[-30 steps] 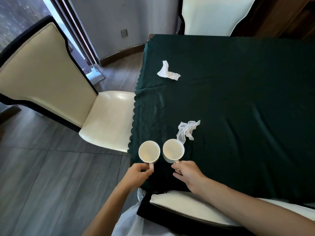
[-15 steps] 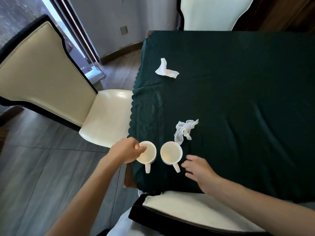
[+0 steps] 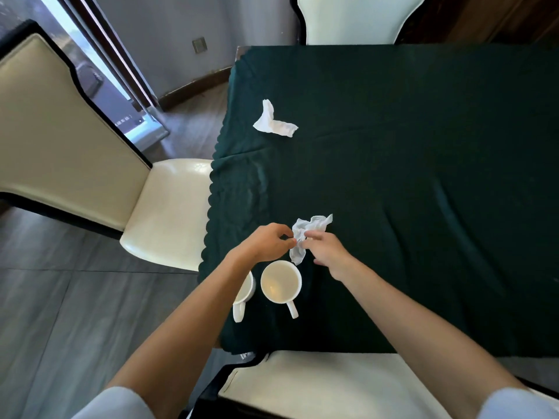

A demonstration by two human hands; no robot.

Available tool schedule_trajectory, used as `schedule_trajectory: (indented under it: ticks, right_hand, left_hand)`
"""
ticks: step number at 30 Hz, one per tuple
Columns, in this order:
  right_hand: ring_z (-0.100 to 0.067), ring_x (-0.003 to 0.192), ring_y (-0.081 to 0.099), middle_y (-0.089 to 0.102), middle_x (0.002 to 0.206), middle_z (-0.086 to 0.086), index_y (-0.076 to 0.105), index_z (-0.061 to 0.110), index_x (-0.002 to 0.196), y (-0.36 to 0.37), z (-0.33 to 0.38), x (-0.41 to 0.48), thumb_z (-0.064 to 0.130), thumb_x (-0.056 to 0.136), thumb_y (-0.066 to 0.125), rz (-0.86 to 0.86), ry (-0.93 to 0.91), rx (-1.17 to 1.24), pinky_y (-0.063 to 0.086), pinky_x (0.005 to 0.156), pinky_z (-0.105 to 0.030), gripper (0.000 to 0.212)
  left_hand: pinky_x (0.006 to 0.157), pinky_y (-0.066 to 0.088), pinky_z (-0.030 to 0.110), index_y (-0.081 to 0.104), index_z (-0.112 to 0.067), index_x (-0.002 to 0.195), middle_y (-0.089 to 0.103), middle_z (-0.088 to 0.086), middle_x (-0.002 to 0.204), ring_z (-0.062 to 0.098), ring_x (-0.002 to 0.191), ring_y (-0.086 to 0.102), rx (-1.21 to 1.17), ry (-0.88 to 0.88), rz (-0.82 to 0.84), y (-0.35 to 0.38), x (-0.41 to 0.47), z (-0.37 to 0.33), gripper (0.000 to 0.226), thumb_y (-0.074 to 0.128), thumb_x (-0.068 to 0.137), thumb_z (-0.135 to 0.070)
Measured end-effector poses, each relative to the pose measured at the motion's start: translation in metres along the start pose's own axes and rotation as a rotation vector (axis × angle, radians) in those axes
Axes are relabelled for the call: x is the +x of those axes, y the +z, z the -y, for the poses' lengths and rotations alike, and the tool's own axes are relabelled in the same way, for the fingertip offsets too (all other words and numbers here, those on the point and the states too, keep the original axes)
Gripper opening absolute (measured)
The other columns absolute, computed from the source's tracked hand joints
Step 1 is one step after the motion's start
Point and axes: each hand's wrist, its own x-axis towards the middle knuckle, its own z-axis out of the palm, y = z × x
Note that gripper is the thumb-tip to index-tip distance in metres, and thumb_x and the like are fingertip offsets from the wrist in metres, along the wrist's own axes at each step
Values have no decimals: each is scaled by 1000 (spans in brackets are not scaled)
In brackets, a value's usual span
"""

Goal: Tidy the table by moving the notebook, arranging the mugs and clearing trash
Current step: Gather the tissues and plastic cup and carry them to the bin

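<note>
Head view: both hands meet over the crumpled tissue (image 3: 308,234) on the green-clothed counter (image 3: 423,176), the left hand (image 3: 266,241) and right hand (image 3: 325,249) each pinching it. Just below them stand two white mugs (image 3: 281,282), the left forearm covering one. A second tissue (image 3: 273,122) lies well beyond. Half a second ago the hands were at the mugs.

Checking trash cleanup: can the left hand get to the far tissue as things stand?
Probably yes. The left hand is at the near tissue; only bare tablecloth lies between it and the far tissue, though it's a stretch.
</note>
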Motion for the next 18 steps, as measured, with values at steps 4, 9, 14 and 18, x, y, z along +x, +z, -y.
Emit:
schedule_trajectory:
  ticks: [4,9,14,18]
  right_hand:
    - [-26,125,59,60,138,-3,65,15,130,2,-8,21,21,85,68,8,-17,-87,51,106,-47,45]
    - [-19,101,67,71,108,-5,77,6,107,-3,5,35,11,96,63,46,-29,55,58,97,-42,18]
    - [-22,85,71,76,94,-17,78,-2,102,-14,35,58,11,93,63,154,-47,254,61,86,-37,22]
    - [-22,76,72,75,87,-14,76,-3,101,-13,63,90,10,93,60,258,-57,331,61,77,-35,21]
  left_hand:
    - [95,44,30,47,-22,153,58,7,149,26,129,58,-13,3,-16,2,16,2,58,62,98,-31]
    - [113,42,36,32,-21,161,44,6,161,27,143,48,-69,49,-66,-7,33,4,78,70,93,-19]
    - [106,50,36,59,-22,142,70,3,134,21,123,64,-201,107,-65,-17,51,6,51,72,93,-24]
    - [85,62,34,74,-21,117,82,1,99,18,92,77,-396,18,-269,-26,66,13,29,74,89,-24]
